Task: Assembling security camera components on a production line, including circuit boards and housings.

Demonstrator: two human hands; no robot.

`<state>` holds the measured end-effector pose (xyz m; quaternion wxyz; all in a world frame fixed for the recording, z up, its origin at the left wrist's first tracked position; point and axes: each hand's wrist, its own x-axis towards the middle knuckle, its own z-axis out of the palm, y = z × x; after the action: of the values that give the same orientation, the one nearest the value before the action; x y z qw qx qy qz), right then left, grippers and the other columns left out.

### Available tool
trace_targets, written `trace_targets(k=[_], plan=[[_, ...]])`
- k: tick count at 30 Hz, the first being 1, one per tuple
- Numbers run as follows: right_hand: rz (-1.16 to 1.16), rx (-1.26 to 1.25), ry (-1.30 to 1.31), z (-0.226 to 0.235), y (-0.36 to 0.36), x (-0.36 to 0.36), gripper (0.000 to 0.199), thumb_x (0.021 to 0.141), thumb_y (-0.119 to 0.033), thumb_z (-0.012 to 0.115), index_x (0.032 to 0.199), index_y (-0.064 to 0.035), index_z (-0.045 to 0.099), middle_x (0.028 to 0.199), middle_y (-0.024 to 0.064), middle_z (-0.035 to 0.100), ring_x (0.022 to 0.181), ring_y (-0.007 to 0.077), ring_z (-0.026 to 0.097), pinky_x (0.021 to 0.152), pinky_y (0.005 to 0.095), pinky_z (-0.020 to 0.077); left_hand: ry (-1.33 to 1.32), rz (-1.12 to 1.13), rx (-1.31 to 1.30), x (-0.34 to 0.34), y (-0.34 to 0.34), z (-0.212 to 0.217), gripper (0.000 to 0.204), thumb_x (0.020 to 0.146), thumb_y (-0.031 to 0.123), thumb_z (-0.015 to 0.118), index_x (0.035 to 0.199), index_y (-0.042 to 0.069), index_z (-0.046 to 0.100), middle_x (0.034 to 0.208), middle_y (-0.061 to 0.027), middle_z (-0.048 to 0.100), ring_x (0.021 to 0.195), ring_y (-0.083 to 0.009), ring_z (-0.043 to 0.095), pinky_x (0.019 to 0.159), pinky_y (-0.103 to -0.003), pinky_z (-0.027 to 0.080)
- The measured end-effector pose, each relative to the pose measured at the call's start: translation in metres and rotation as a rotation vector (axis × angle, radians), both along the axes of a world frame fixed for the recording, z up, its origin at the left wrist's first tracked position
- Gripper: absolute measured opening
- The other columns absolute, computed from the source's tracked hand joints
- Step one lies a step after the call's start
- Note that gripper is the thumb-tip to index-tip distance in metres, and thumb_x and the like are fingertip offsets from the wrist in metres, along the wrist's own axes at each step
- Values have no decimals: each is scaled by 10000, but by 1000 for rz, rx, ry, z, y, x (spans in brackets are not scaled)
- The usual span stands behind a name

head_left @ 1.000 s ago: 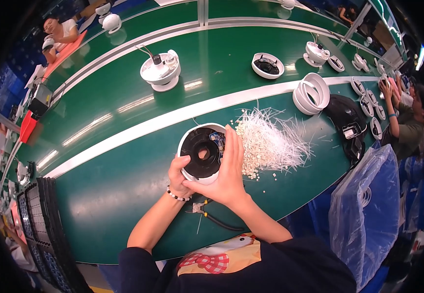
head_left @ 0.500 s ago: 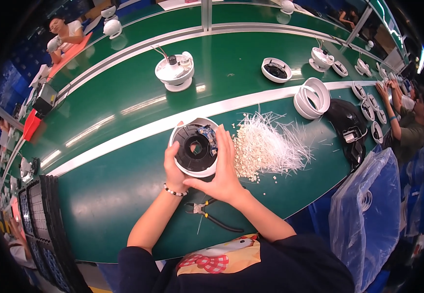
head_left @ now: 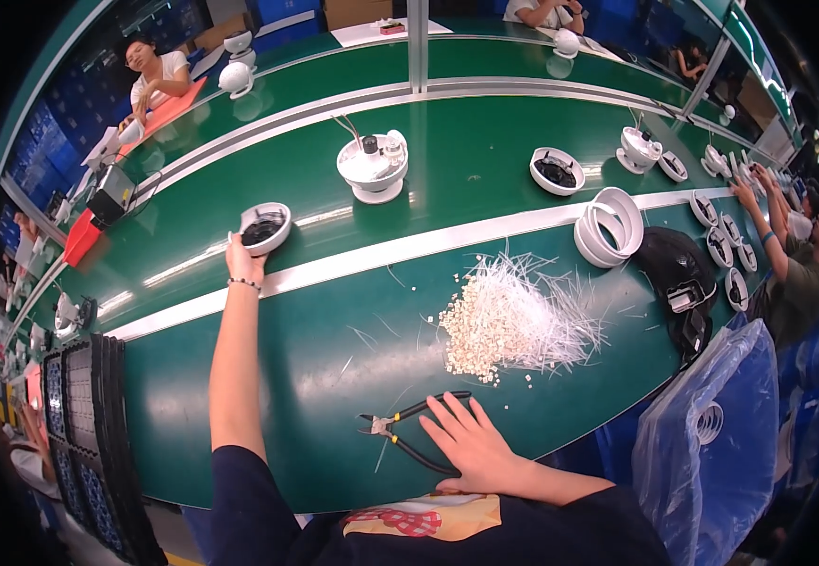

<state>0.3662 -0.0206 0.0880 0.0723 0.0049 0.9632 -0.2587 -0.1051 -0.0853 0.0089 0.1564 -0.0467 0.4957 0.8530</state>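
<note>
Stretched out to the far left, my left hand (head_left: 243,261) grips the near rim of a white round housing (head_left: 282,236) with black parts inside. The housing is over the green surface past the white strip; whether it rests there I cannot tell. Low on the near worktop, my right hand (head_left: 474,445) lies with fingers spread and nothing in its grasp. Its fingertips are at the handles of diagonal cutters (head_left: 380,424), which have black and yellow grips and lie with their jaws to the left.
A pile of white cut strips (head_left: 551,325) and small cream connectors (head_left: 476,330) lies mid-worktop. White rings (head_left: 608,226) stand beside a black bag (head_left: 678,264). Beyond the strip are a white lamp-like unit (head_left: 372,168) and another housing (head_left: 557,172). Black trays (head_left: 89,424) stack at left.
The housing went from both hands in front of me to the far left, now in my left hand alone. My right hand let go and came down by the cutters.
</note>
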Motion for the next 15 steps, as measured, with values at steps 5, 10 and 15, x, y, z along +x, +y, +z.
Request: trace_targets(k=[5, 10, 15], plan=[[98, 147, -28, 0, 18, -8, 957, 527, -394, 743, 1264, 5, 282, 1327, 239, 200, 1216, 411, 210, 973, 531, 187, 760, 630, -932, 0, 17, 12, 649, 750, 140, 516, 1251, -109, 187, 1239, -272, 318, 1197, -369, 278, 1009, -415, 201], [61, 246, 12, -3, 18, -15, 809, 524, -210, 671, 1232, 15, 351, 1076, 213, 426, 912, 304, 432, 768, 383, 345, 1248, -24, -495, 124, 97, 63, 525, 733, 13, 487, 1221, -24, 300, 1242, -182, 354, 1025, -256, 474, 776, -305, 446], [-123, 281, 118, -15, 20, -12, 459, 536, -104, 602, 971, 12, 514, 823, 121, 448, 799, 247, 437, 682, 305, 336, -242, -1096, -94, 149, 194, 56, 685, 818, 492, 444, 1238, -17, 261, 1147, -226, 464, 931, -283, 558, 673, -348, 497]])
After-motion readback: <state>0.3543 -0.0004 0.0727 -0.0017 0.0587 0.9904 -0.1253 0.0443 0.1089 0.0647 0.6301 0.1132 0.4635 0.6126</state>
